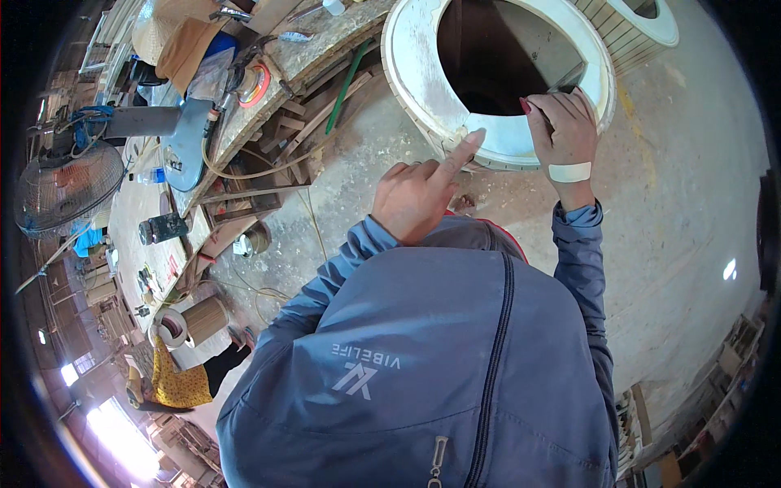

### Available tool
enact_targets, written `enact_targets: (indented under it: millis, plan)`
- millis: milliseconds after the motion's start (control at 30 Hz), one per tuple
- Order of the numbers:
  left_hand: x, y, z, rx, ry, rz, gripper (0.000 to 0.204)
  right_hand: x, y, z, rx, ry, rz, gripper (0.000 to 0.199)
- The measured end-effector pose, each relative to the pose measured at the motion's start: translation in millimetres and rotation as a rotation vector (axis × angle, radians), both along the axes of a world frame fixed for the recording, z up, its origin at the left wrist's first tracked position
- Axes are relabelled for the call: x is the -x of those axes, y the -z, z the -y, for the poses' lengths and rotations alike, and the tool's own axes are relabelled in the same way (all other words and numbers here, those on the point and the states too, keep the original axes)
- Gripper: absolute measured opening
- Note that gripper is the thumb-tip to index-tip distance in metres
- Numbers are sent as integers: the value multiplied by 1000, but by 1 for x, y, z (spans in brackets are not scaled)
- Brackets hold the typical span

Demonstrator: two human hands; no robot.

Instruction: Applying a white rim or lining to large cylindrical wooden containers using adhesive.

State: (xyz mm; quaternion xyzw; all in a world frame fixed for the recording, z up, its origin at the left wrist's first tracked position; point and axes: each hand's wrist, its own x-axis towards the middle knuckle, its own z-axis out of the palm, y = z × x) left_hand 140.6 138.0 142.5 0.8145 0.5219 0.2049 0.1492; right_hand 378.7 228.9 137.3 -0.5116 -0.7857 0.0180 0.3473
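Far left: a wire-guard floor fan and a long cluttered workbench carrying an orange-padded disc sander, a blue machine part and a dark cylindrical can; wood offcuts stacked beneath the bench. Left hand: curled, index finger extended, fingertip pressed on the outer rim of the white ring-shaped wooden drum; nothing gripped. The drum stands on the concrete floor directly ahead of the person, opening upward. Right hand: fingers hooked over the drum's rim from outside, holding the edge; pale band at the wrist. Judgement: rigid, thick-walled, probably heavy for its bulk; the white coating looks chalky and dusty, so likely not slippery but may scuff or chip. Best hold is the rim, both hands on opposite sides. Contents: interior dark, showing slatted inner wall; no loose items seen inside. A second similar white ring sits beyond, upper right, its interior mostly out of frame
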Motion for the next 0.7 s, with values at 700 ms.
enact_targets:
  millis: [700]
  plan:
    - [27,-6,1,275,-153,368,77,52,-12,46,215,-230,299,66]
